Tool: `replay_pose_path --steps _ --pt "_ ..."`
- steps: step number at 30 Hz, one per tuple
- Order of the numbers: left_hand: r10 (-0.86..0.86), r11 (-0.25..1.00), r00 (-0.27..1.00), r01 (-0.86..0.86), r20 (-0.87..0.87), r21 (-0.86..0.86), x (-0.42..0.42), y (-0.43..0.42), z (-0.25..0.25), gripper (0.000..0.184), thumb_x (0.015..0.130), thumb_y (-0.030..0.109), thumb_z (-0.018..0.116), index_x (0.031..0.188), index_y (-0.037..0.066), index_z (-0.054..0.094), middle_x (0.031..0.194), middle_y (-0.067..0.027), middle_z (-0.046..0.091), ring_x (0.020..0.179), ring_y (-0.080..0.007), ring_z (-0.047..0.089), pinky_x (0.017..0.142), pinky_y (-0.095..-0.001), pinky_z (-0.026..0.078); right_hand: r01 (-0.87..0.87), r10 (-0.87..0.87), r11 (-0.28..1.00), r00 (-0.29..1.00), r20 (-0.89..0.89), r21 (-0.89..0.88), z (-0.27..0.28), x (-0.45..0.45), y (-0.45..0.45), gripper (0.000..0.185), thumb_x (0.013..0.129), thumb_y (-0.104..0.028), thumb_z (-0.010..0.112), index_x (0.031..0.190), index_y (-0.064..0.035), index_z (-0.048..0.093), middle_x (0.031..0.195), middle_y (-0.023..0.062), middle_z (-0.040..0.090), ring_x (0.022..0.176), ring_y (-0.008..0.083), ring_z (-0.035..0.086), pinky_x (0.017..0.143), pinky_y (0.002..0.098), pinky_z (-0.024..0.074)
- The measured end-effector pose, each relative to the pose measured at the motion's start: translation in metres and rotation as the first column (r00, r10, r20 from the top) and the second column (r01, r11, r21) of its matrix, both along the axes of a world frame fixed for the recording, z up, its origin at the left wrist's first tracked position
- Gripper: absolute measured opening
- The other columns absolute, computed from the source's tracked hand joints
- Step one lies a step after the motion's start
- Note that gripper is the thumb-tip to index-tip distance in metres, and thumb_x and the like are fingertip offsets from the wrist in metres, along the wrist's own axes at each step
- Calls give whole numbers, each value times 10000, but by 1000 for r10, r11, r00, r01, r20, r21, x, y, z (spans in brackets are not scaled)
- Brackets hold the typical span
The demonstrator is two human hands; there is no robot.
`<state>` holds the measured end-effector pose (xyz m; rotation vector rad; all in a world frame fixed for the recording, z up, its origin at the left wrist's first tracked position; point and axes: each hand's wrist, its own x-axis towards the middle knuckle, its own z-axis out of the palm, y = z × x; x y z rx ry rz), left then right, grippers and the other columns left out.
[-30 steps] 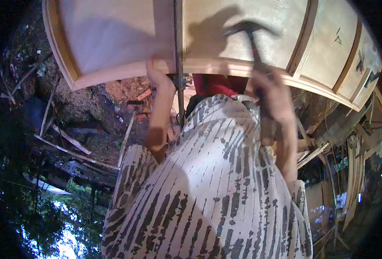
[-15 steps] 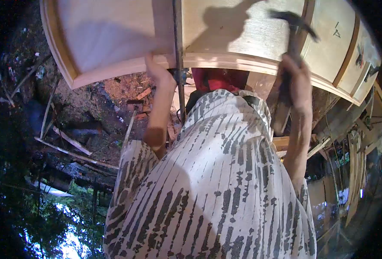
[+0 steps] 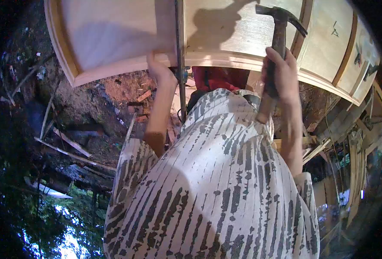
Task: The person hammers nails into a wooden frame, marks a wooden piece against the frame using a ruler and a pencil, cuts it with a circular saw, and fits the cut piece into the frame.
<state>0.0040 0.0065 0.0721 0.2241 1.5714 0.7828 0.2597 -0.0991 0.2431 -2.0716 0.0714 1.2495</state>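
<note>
A claw hammer is gripped in my right hand, its head raised over the wooden panel and its wooden handle end pointing down toward my shirt. My left hand holds the near edge of the framed wooden panel. The left thumb lies over the rim while the other fingers are hidden below it. Just right of that hand, a dark narrow bar crosses the panel's edge. Shadows of the hand and hammer fall on the pale plywood.
Pencil marks show on the panel's right part, with small dark tools farther right. Broken bricks and wood scraps lie on the ground at left. Long boards lean at right. A striped shirt covers my body.
My right hand has shifted left with the hammer, which now appears sharper and more tilted, its handle end showing. My left hand stays at the panel's edge.
</note>
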Motion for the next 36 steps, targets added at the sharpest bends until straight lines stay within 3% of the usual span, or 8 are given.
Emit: replay_pose_path --steps 4,7,12,17,25,31,33,36 --pt "24 999 999 -25 -40 -24 -6 1 -14 426 971 389 568 1206 39 632 1124 -86 669 1013 -238 671 890 -413 547 -561 562 826 817 131 -53 -40 -53 -10 217 985 -257 650 1018 -45 615 737 29 590 562 120 561 524 281 469" --pt "16 1000 1000 -15 26 -23 -7 1 -21 428 968 385 564 1205 37 636 1128 -88 670 1017 -239 673 895 -415 545 -393 368 920 855 -366 9 -15 -26 -5 423 976 -267 629 1261 45 620 896 132 694 713 174 643 660 324 524" --pt "-6 998 1000 6 -7 -69 -7 -2 -10 420 967 382 561 1198 41 642 1129 -89 674 1010 -240 674 896 -412 545 -78 80 992 997 10 -100 -7 28 -13 344 983 -249 611 1172 36 649 851 151 675 694 225 662 680 369 536" --pt "38 997 998 -35 57 -62 -12 1 -25 414 964 373 573 1195 36 641 1128 -94 674 998 -244 676 883 -412 550 -539 530 842 828 -184 0 -42 -84 -9 290 976 -273 646 1030 10 610 788 69 629 681 166 612 649 324 500" --pt "73 997 996 -72 46 -23 5 3 2 433 961 365 579 1223 25 632 1168 -99 666 1061 -243 663 933 -417 536 -222 222 971 975 -5 -94 -5 -10 -5 218 992 -243 607 1030 -32 566 674 38 573 586 151 602 559 328 498" --pt "35 999 992 -35 123 -2 -9 6 -27 456 968 377 576 1249 21 626 1203 -98 649 1103 -242 643 967 -428 522 -582 566 811 757 -327 57 -29 -47 14 303 963 -229 626 1113 32 588 846 71 639 701 160 608 622 337 504" --pt "25 1000 994 -26 108 4 -11 6 -25 464 970 381 572 1259 21 623 1208 -95 646 1107 -243 640 969 -430 521 -582 575 810 763 -296 73 -19 -22 13 283 953 -207 631 1114 20 581 802 62 639 654 169 611 608 348 503" --pt "-4 991 999 -3 -50 -131 -23 14 -76 397 970 389 557 1138 41 646 1020 -79 654 900 -242 649 760 -409 547 -803 771 587 515 374 -106 -59 -10 -15 326 925 -164 625 1195 -20 515 770 205 643 655 339 665 594 461 534"
